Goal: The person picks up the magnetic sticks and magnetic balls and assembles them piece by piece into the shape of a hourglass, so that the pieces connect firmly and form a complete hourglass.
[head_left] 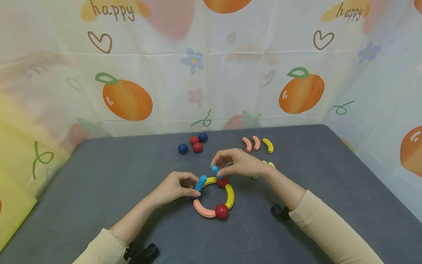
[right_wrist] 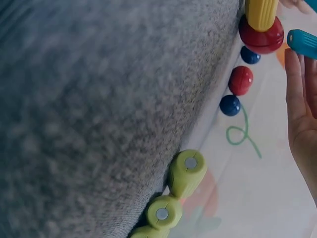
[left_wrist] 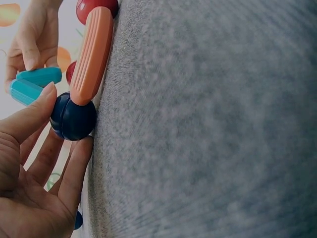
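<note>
A ring of curved pieces and balls lies on the grey surface: a pink piece (head_left: 203, 210), yellow pieces (head_left: 230, 196), a front red ball (head_left: 222, 211) and a rear red ball (head_left: 222, 182). My left hand (head_left: 174, 187) grips a navy ball (left_wrist: 73, 116) at the ring's left between thumb and fingers. A blue rod (head_left: 200, 183) stands tilted above that ball, beside the thumb. Over the rear red ball my right hand (head_left: 242, 163) pinches another blue rod (head_left: 215, 170), whose lower end is partly hidden. Whether it touches the ball I cannot tell.
Two navy balls (head_left: 182, 148) and two red balls (head_left: 197, 147) sit behind the ring. At the back right lie pink curved pieces (head_left: 256, 143) and a yellow one (head_left: 268, 145). Yellow-green pieces (right_wrist: 187, 173) are partly behind my right wrist. A printed curtain (head_left: 217, 91) hangs behind.
</note>
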Demonstrator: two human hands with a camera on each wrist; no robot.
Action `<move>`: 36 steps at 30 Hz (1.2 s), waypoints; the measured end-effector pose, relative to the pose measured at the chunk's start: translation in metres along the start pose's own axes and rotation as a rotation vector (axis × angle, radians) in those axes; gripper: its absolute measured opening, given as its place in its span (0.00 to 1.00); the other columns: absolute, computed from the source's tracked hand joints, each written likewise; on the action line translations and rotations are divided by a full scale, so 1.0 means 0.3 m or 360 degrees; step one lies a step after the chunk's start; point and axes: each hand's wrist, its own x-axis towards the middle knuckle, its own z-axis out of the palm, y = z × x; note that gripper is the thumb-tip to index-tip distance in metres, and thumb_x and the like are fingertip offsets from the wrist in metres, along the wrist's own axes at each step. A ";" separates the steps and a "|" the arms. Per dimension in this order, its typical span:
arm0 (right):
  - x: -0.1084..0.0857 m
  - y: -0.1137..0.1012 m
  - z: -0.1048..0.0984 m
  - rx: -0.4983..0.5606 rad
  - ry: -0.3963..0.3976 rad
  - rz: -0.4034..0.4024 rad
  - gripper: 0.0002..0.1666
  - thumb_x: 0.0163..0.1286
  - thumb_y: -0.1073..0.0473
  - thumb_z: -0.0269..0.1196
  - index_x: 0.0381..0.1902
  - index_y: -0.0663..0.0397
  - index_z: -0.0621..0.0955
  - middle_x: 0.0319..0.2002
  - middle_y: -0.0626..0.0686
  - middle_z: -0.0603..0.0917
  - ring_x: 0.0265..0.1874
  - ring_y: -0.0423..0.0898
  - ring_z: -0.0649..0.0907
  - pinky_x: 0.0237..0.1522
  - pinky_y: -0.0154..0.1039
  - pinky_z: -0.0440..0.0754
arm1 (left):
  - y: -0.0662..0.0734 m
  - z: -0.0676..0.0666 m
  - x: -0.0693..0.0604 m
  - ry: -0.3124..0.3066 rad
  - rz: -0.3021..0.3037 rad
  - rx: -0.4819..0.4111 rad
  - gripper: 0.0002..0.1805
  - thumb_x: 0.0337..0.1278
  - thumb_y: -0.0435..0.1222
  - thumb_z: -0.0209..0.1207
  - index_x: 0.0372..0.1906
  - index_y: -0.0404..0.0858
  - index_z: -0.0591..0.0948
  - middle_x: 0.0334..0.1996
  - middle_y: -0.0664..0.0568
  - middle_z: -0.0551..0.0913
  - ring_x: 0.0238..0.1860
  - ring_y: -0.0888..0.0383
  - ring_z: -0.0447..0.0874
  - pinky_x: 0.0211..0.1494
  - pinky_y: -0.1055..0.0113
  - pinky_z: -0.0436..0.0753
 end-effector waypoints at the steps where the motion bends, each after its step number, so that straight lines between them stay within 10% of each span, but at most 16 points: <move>1: 0.002 0.000 0.003 -0.0018 -0.0007 -0.0001 0.13 0.65 0.61 0.68 0.48 0.49 0.82 0.45 0.51 0.85 0.46 0.44 0.84 0.54 0.41 0.83 | 0.000 0.000 0.000 -0.0001 0.0001 -0.0001 0.13 0.52 0.38 0.71 0.43 0.39 0.86 0.40 0.46 0.87 0.41 0.58 0.84 0.44 0.69 0.82; 25: 0.007 0.000 0.020 -0.0265 -0.0084 0.0034 0.16 0.62 0.62 0.70 0.47 0.41 0.84 0.43 0.44 0.87 0.44 0.38 0.85 0.47 0.34 0.84 | -0.002 -0.007 0.006 -0.0150 0.0078 0.0091 0.19 0.63 0.41 0.63 0.55 0.37 0.83 0.53 0.45 0.86 0.54 0.55 0.82 0.55 0.66 0.81; 36: 0.015 -0.009 0.022 -0.0313 -0.0080 0.0028 0.15 0.63 0.62 0.69 0.46 0.38 0.84 0.42 0.43 0.88 0.44 0.37 0.85 0.45 0.34 0.84 | -0.011 -0.039 0.007 -0.0488 0.0053 -0.0113 0.24 0.59 0.31 0.65 0.61 0.32 0.78 0.65 0.37 0.77 0.67 0.40 0.75 0.64 0.59 0.81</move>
